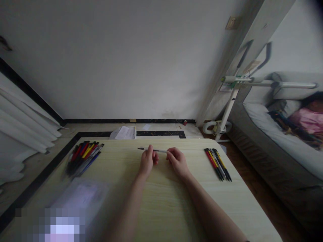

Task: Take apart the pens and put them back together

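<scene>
A slim pen refill with a dark tip at its left end is held level above the middle of the table. My left hand pinches it near the dark end, thumb on top. At the other end, my right hand has its fingers closed on the pale tail. To the right lies a small row of pens with red, yellow, clear and black barrels. A larger heap of mixed pens rests at the table's left side.
The light wooden table has a blurred clear plastic bag at its front left. Beyond its far edge, papers lie in a box on the floor. White exercise equipment and a grey bed with a person on it stand at right.
</scene>
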`<action>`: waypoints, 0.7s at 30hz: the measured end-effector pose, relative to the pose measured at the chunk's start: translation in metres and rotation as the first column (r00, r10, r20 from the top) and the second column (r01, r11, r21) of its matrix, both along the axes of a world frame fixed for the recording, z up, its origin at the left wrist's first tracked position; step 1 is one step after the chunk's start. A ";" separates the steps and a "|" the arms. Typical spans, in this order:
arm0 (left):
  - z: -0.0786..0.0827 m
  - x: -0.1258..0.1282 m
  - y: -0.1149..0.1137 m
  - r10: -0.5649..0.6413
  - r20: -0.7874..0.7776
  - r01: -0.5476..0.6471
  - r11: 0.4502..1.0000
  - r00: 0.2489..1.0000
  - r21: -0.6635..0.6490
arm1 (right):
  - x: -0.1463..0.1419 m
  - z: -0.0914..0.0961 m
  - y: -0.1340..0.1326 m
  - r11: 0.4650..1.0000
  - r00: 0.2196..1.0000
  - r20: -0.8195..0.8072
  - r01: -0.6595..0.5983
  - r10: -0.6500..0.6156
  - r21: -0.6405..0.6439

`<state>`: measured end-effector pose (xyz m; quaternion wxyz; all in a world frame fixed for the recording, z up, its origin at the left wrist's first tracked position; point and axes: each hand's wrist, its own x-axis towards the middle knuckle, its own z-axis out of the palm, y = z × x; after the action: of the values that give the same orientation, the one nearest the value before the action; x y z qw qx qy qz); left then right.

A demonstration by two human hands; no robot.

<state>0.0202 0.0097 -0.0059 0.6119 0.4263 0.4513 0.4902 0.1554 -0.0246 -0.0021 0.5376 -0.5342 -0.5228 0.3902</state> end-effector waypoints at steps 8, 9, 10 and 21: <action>0.000 0.000 0.000 0.003 0.028 -0.003 1.000 1.000 0.012 | 0.001 -0.001 0.000 1.000 1.000 -0.006 -0.002 0.002 0.011; 0.000 0.000 0.000 0.007 0.029 -0.007 1.000 1.000 0.012 | 0.000 -0.001 0.000 1.000 1.000 -0.010 -0.004 0.004 0.008; 0.000 0.000 0.000 0.008 0.029 -0.009 1.000 1.000 0.011 | 0.000 -0.001 0.001 1.000 1.000 -0.010 -0.005 0.005 0.003; -0.001 0.000 0.000 0.008 0.024 -0.008 1.000 1.000 0.007 | -0.001 -0.001 0.002 0.999 0.996 0.077 0.050 -0.048 -0.017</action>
<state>0.0202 0.0096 -0.0064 0.6137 0.4207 0.4439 0.4993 0.1543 -0.0229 -0.0031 0.5214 -0.5666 -0.5260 0.3610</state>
